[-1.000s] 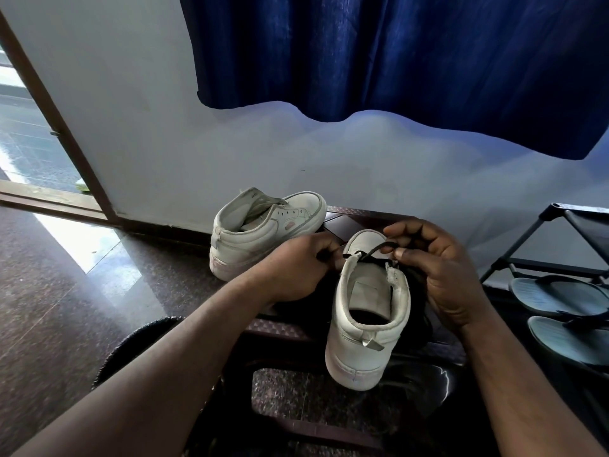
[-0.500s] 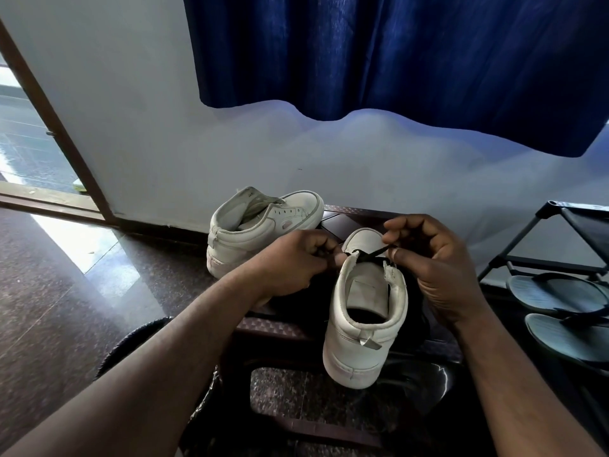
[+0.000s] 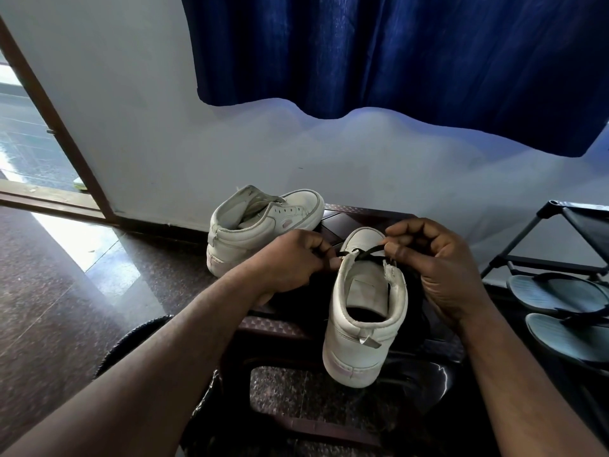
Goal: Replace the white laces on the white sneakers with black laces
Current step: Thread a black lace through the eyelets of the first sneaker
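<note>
A white sneaker [image 3: 361, 328] stands heel toward me on a dark low table [image 3: 349, 216]. A black lace [image 3: 365, 253] crosses its front above the tongue. My left hand [image 3: 290, 262] pinches the lace's left end at the shoe's left side. My right hand [image 3: 431, 262] pinches the right end beside the shoe's right eyelets. A second white sneaker [image 3: 260, 225], with no lace visible in its eyelets, lies behind and to the left, toe pointing right.
A white wall and a blue curtain [image 3: 395, 54] rise behind the table. A black shoe rack [image 3: 534, 245] with grey sandals [image 3: 557, 295] stands at right. An open doorway [image 3: 29, 133] and shiny stone floor lie at left.
Both hands stay on the black lace over the near sneaker; the lace stretch between them looks a little longer and tauter. The far sneaker has not moved.
</note>
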